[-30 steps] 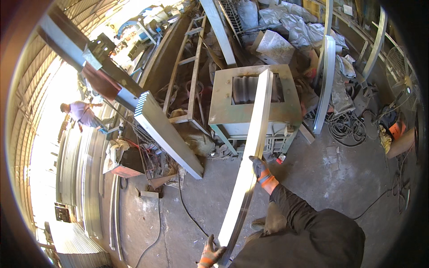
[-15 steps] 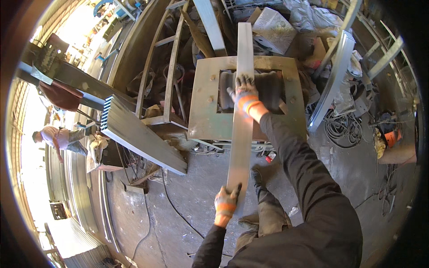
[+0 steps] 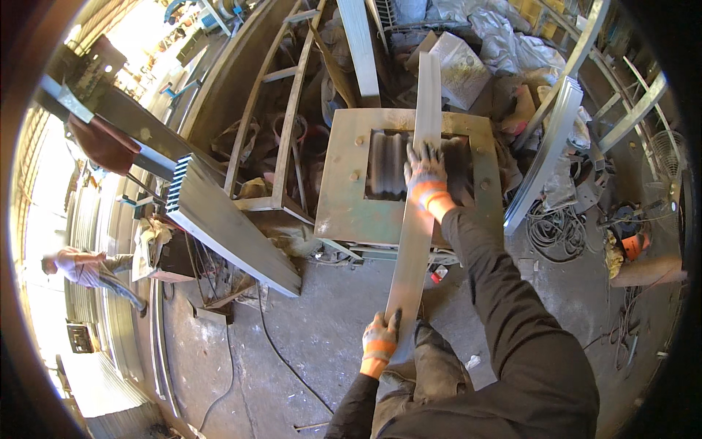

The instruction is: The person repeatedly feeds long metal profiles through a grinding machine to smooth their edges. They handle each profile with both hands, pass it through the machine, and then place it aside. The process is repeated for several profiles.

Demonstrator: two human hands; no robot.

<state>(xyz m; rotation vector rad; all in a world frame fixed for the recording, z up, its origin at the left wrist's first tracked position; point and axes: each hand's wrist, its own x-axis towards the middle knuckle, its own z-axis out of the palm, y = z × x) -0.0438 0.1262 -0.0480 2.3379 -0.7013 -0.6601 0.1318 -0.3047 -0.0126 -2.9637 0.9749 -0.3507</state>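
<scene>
A long flat grey metal bar (image 3: pixel 409 271) lies lengthwise across a steel-topped machine table (image 3: pixel 347 208), its near end jutting out toward my body. In the table's square opening sits a dark, ridged roller (image 3: pixel 387 162), partly covered by the bar. My right hand (image 3: pixel 427 181), in a grey and orange glove, rests on the bar over the opening with fingers stretched out. Gripping the bar's near end, my gloved left hand (image 3: pixel 380 342) has its thumb on top; its other fingers are partly hidden.
To the left leans a stack of metal profiles (image 3: pixel 227 223); more profiles (image 3: pixel 545 154) stand at the right. A coiled cable (image 3: pixel 559 230) lies beyond them, and a black cable (image 3: pixel 281 351) crosses the floor. Another person (image 3: pixel 91 267) walks at the far left.
The bar has shifted right across the roller, both hands moving with it, and uncovers more of the roller's left side. The other person at the far left has taken a step.
</scene>
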